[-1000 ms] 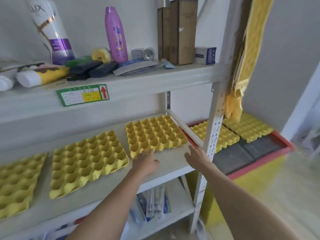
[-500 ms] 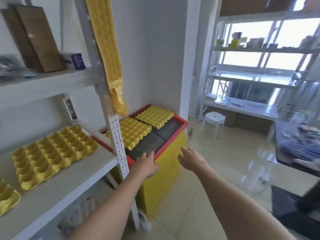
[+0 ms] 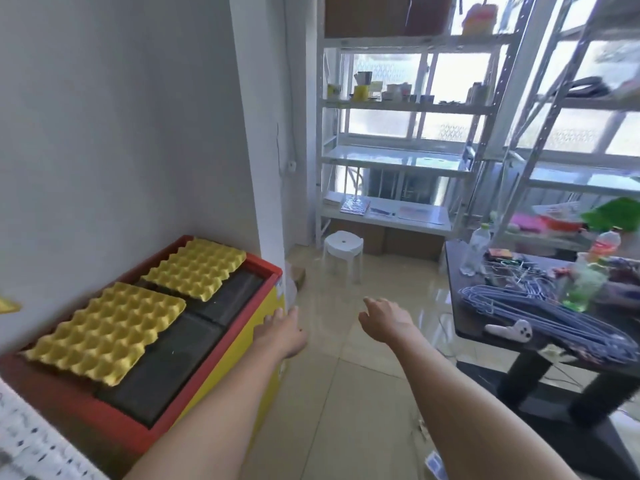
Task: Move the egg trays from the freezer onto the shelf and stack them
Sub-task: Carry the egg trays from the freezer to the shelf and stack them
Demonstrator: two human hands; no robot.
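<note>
1. Two yellow moulded-pulp egg trays lie flat on the dark lids of the red-rimmed yellow chest freezer: the near egg tray and the far egg tray, side by side with corners almost touching.
2. The left hand hovers beside the freezer's front edge, fingers loosely spread, holding nothing.
3. The right hand hangs over the tiled floor, open and empty.
4. A white plastic stool stands beyond; a dark table holding blue wire hangers sits right.

You can read no text here; any print on the bottles on the table is blurred.
</note>
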